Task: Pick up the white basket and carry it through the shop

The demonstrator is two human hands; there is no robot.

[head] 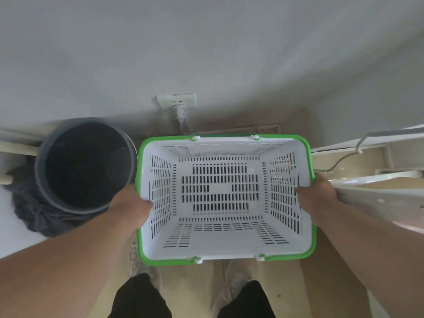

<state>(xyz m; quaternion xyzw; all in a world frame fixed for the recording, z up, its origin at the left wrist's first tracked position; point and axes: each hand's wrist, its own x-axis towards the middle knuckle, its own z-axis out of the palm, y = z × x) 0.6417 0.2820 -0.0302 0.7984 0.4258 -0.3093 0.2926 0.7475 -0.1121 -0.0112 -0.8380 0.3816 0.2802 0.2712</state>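
The white basket (226, 245) is a slotted plastic shopping basket with a bright green rim, empty, held level in front of me above my legs and feet. My left hand (130, 206) grips its left side, thumb inside the wall. My right hand (317, 198) grips the right side the same way, thumb hooked over the rim. The basket's handles lie folded down along the rim.
A dark grey round bucket (86, 166) stands close on the left, with a dark mop head (34, 212) and pale pole beside it. A wall socket with a plug (177, 103) is straight ahead on the grey wall. White shelving (378, 193) runs along the right.
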